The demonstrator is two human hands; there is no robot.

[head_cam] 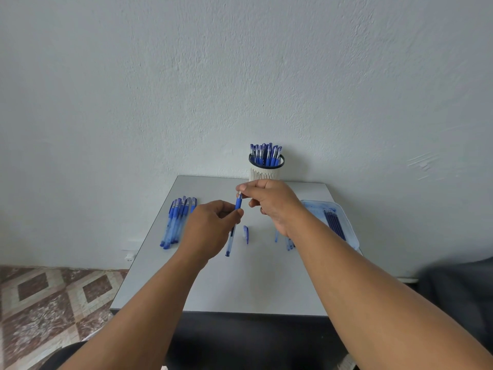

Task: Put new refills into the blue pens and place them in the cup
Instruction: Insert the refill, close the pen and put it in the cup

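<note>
Item: blue pen (234, 222), mid-reassembly above table (240, 284).
Our left hand (210, 231) grips its barrel steady; right hand (269, 201) pinches the tip, probably screwing it on.

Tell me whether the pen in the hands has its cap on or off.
Off. The pen shows a bare tip end pinched by the right hand, and a loose cap lies on the table.

Free room and obstacles on the table (213, 284)

Open near half, wide enough for a hand. Blocked at far edge by cup (265, 174), at left by row of pens (176, 222), at right by tray (344, 222); in the middle, loose cap (246, 234) and pen (232, 228) held above.
</note>
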